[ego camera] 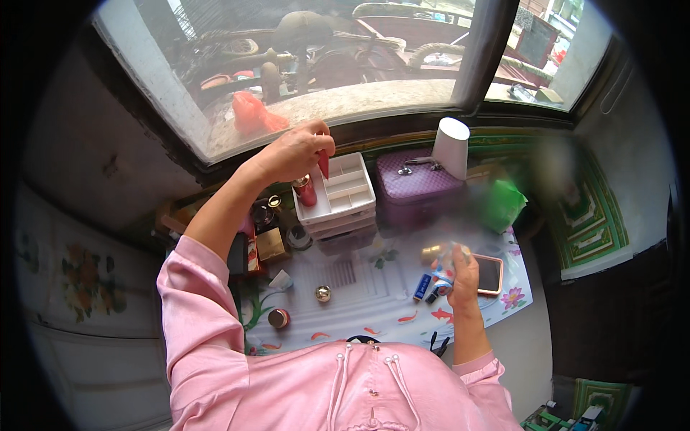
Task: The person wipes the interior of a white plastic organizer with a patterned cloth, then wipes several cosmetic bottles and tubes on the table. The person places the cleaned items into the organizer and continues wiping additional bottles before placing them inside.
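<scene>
Above the white divided organizer (345, 186), my left hand (302, 151) pinches a small red pointed item (324, 164), its tip angled down towards the compartments. A red bottle with a gold top (305, 192) stands in the organizer's left section. Over the right side of the table, my right hand (463, 275) is closed round a crumpled clear plastic wrapper with coloured spots (448, 264). Beside that hand lie a blue box (422, 286), a gold cylinder (432, 252) and a phone in a pink case (489, 275). A round metallic ball-shaped item (323, 293) and a dark-lidded jar (278, 318) rest mid-table.
Right of the organizer is a purple quilted case (418, 183), with a white cup-shaped item (452, 145) on its back edge. A green plastic bag (504, 204) sits farther right. Small boxes (272, 244) and jars crowd the left, and the window frame (377, 126) runs behind.
</scene>
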`<state>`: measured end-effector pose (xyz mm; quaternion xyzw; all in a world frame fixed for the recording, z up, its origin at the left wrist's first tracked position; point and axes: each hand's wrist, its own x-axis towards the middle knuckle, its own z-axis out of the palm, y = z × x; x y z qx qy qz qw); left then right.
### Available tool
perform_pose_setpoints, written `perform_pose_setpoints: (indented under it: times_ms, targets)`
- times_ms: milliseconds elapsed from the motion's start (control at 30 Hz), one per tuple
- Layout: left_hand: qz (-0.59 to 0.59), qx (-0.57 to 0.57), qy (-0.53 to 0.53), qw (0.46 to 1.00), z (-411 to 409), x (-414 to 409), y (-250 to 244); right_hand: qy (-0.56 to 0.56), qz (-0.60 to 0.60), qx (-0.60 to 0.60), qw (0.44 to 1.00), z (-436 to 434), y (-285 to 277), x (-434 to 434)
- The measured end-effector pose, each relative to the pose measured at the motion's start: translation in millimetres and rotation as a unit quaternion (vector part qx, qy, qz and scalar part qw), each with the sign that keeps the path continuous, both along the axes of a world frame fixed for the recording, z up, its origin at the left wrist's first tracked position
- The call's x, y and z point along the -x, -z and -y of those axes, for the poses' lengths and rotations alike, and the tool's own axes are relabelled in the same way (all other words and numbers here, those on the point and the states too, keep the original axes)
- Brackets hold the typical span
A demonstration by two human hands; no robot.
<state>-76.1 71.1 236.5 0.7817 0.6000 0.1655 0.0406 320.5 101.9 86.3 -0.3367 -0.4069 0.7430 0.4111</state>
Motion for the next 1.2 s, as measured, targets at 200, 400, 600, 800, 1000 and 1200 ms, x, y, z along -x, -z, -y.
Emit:
perform_pose_setpoints:
  times_ms: [200,400,600,800,1000,1200]
  targets:
    - [-0.128,0.097,-0.049,0.986,-30.6,4.8,38.7,0.069,0.017,0.011,0.997,3.6,9.4,-12.3]
    - [-0.287,0.12,-0.04,0.95,-33.5,10.9,55.4,0.089,0.017,0.024,0.996,3.2,15.3,-18.2]
    - [-0.318,0.091,-0.064,0.942,-44.4,18.5,72.6,0.079,0.011,0.026,0.996,2.5,20.9,-15.2]
    - [-0.287,0.161,-0.124,0.936,-69.7,21.5,83.8,0.082,0.007,0.021,0.996,3.4,20.6,-12.2]
    - [-0.279,0.151,-0.149,0.937,-67.9,12.6,81.1,0.082,-0.009,0.014,0.996,3.8,14.9,-19.6]
    - [-0.265,0.192,-0.133,0.936,-72.4,13.6,76.1,0.092,-0.009,0.012,0.996,5.5,9.9,-18.9]
